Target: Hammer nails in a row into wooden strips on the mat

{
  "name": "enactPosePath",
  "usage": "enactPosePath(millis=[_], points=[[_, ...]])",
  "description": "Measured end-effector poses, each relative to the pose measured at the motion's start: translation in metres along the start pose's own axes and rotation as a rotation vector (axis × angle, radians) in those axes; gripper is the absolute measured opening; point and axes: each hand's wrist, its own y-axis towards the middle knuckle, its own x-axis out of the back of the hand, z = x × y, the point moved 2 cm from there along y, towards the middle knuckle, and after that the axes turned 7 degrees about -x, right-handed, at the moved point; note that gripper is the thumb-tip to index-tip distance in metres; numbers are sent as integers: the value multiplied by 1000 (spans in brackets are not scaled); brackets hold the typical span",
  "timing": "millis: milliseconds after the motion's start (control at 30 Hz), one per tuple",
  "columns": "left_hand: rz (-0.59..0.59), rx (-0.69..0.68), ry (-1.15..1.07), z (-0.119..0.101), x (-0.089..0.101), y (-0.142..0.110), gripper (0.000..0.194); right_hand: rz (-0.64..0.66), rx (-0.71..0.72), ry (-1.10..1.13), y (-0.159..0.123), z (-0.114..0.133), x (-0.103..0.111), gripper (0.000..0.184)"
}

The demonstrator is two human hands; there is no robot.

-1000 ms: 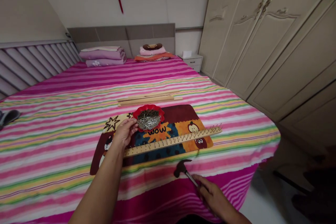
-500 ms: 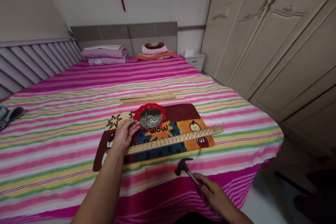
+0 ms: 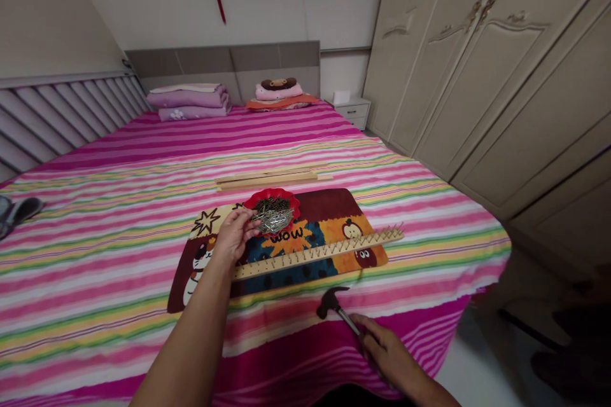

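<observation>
My left hand (image 3: pixel 237 233) reaches over the left rim of a red scalloped bowl (image 3: pixel 258 196) that holds many loose nails (image 3: pixel 273 214). Its thumb and fingers are pinched together at the nails' edge; anything between the fingertips is too small to make out. Below the bowl lies a long wooden strip (image 3: pixel 305 257) with a row of nails standing along it, several tilted at its right end. The left forearm is close to the strip's left end. My right hand (image 3: pixel 377 343) is closed round the handle of a claw hammer (image 3: pixel 331 302), its dark head just in front of the mat.
A patterned mat (image 3: pixel 329 203) lies under the bowl and strip on the striped bedspread (image 3: pixel 429 216). Behind the bowl are more wooden strips (image 3: pixel 272 178). A dark grey object (image 3: pixel 21 213) lies at far left. Folded bedding (image 3: pixel 188 102) sits near the headboard; wardrobes (image 3: pixel 477 63) stand right.
My left hand has shifted slightly right, its fingertips moving from the bowl's rim in over the nails. My right hand and the hammer have stayed nearly still.
</observation>
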Motion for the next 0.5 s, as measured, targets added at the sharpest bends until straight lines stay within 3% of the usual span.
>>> enactPosePath(millis=[200, 333, 500], points=[[-83, -145, 176, -1, 30, -39, 27, -14, 24, -53, -2, 3, 2, 47], [-67, -119, 225, 25, 49, -73, 31, -10, 6, -88, -2, 5, 3, 48], [-88, -98, 444, 58, 49, -90, 36, -15, 8, -107, -3, 5, 3, 48]])
